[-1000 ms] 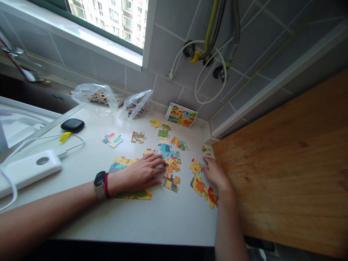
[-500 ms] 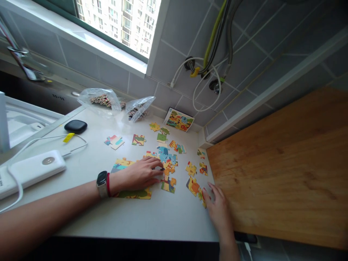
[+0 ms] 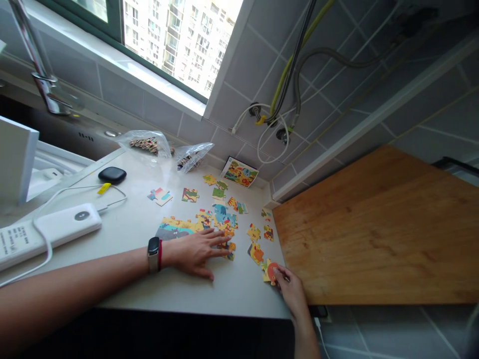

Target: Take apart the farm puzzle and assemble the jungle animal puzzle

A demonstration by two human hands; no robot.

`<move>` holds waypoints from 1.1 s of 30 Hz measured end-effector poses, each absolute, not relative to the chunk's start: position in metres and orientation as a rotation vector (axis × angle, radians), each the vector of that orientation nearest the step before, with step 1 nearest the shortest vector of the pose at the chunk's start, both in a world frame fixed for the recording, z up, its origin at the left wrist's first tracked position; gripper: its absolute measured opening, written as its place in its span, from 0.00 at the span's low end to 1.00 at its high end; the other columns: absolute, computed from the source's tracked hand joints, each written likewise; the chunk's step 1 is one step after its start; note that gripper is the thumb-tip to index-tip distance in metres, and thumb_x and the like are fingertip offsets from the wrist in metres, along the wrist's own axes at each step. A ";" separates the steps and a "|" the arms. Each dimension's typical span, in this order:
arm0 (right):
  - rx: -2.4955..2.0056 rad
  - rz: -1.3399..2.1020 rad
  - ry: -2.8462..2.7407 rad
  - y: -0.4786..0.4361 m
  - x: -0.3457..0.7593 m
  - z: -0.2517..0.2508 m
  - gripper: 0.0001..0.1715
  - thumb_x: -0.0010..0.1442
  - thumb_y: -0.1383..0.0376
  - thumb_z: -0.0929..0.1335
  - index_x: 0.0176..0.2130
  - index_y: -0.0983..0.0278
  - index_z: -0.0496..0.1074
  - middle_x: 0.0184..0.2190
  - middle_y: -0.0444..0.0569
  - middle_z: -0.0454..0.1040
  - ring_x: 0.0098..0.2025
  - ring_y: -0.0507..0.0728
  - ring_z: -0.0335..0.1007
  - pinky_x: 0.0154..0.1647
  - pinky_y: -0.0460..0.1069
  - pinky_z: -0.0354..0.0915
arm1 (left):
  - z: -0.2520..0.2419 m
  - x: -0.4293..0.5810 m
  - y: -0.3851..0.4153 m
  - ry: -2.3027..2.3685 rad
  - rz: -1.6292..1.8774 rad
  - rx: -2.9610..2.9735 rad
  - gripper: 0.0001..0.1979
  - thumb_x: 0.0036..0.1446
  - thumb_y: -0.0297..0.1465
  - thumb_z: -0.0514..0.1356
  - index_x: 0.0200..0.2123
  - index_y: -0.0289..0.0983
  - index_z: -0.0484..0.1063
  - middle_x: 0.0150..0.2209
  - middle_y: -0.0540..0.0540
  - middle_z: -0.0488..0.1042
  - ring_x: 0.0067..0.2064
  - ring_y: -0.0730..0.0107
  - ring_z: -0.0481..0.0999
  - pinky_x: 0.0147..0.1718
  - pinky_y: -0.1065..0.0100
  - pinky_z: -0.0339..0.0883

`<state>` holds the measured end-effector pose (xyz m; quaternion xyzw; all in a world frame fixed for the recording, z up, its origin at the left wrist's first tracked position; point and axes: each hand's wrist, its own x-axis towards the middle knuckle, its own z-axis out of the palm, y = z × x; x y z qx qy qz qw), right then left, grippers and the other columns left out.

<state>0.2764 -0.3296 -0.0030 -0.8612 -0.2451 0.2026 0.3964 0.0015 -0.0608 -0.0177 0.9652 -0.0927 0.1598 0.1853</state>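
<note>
My left hand (image 3: 202, 249) lies palm down with its fingers spread, over part of a joined jigsaw puzzle section (image 3: 181, 227) that shows yellow, blue and grey. Its fingertips touch puzzle pieces (image 3: 231, 247) at the section's right side, partly covering them. Thumb and fingers of my right hand (image 3: 292, 291) pinch the edge of a yellow puzzle piece (image 3: 270, 272) with a red-orange round shape. Just above it is an orange and grey puzzle piece (image 3: 256, 253). Joined blue elephant pieces (image 3: 221, 213) sit beyond my left hand.
A picture card (image 3: 239, 172) leans against the wall behind several loose pieces. Two clear bags (image 3: 162, 144) of pieces stand by the window wall. A white power bank (image 3: 56, 227) with cable and a black case (image 3: 112, 174) lie left. A wooden board (image 3: 374, 234) borders the right.
My left hand has slid toward me and spread its fingers, with the thumb out. My right hand now pinches the red-orange puzzle piece, which shows more fully. The view has shifted to the right.
</note>
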 end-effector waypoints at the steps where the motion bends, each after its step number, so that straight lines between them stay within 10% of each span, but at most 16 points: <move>1: -2.108 0.545 -0.543 -0.329 0.268 -0.003 0.28 0.49 0.42 0.74 0.40 0.60 0.77 0.20 0.42 0.69 0.22 0.59 0.68 0.22 0.54 0.70 | -0.019 0.001 -0.063 -0.273 0.426 2.727 0.37 0.59 0.51 0.67 0.68 0.44 0.66 0.72 0.38 0.61 0.70 0.39 0.64 0.66 0.46 0.61; 15: -1.393 0.685 -0.120 -0.275 0.165 -0.014 0.43 0.38 0.57 0.85 0.49 0.61 0.70 0.38 0.47 0.84 0.38 0.57 0.84 0.36 0.45 0.77 | -0.013 0.007 -0.064 -0.319 0.636 2.690 0.10 0.70 0.38 0.61 0.40 0.39 0.77 0.39 0.43 0.79 0.45 0.58 0.77 0.47 0.60 0.69; 20: -1.352 0.741 -0.101 -0.259 0.159 -0.016 0.39 0.36 0.58 0.86 0.40 0.60 0.67 0.35 0.47 0.85 0.38 0.58 0.85 0.37 0.46 0.77 | -0.015 0.007 -0.062 -0.254 0.681 2.610 0.10 0.70 0.36 0.60 0.50 0.40 0.76 0.46 0.42 0.79 0.48 0.58 0.77 0.50 0.60 0.70; 27: -1.276 0.906 -0.092 -0.251 0.135 -0.005 0.36 0.37 0.60 0.86 0.37 0.61 0.67 0.36 0.48 0.85 0.38 0.58 0.85 0.38 0.47 0.78 | -0.026 0.009 -0.070 -0.065 0.769 2.440 0.38 0.68 0.43 0.63 0.73 0.40 0.52 0.60 0.36 0.75 0.56 0.53 0.78 0.53 0.58 0.71; 33: -1.297 0.997 -0.142 -0.258 0.125 0.001 0.32 0.41 0.60 0.86 0.38 0.61 0.68 0.36 0.48 0.85 0.38 0.57 0.85 0.39 0.47 0.77 | -0.025 0.013 -0.079 -0.065 0.819 2.559 0.27 0.63 0.43 0.66 0.62 0.40 0.70 0.50 0.40 0.80 0.48 0.54 0.79 0.48 0.58 0.71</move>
